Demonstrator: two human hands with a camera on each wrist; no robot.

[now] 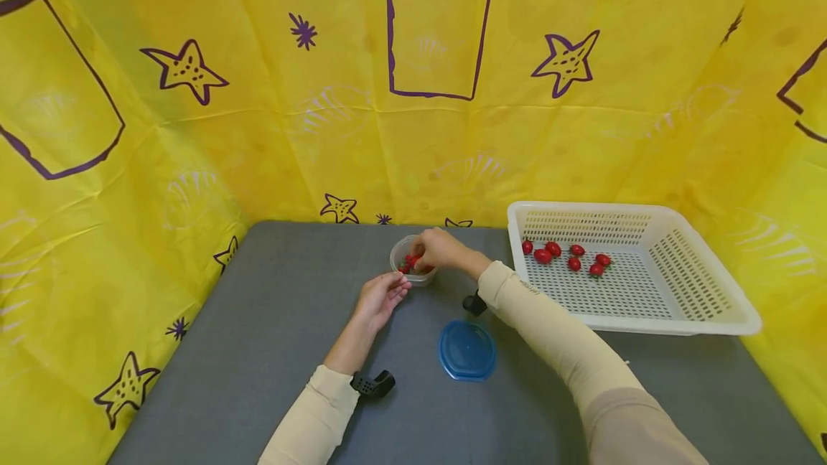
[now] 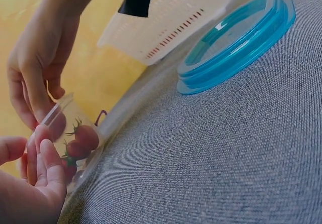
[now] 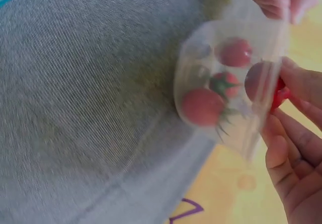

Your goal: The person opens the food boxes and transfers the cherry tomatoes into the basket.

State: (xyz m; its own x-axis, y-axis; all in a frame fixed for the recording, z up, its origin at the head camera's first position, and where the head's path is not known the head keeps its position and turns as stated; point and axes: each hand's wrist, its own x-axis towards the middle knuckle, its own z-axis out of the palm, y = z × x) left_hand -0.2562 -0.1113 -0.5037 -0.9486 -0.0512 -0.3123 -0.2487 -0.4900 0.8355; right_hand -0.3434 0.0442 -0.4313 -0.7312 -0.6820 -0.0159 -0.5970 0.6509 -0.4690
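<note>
A small clear plastic container (image 1: 423,280) stands near the table's back edge with several cherry tomatoes (image 3: 202,106) inside, some showing green stems. My left hand (image 1: 377,300) pinches its near left rim between thumb and fingers. From the right, my right hand (image 1: 442,248) reaches down into the container's mouth. Its thumb and fingers hold a red cherry tomato (image 3: 279,94) at the rim, seen partly through the clear wall in the right wrist view. Nearer to me, the container's round blue lid (image 1: 467,351) lies flat on the table.
At the right stands a white perforated plastic basket (image 1: 646,325), with several more cherry tomatoes (image 1: 543,256) toward its left side. A grey cloth covers the table (image 1: 271,336). Yellow patterned fabric (image 1: 258,128) hangs behind and at both sides.
</note>
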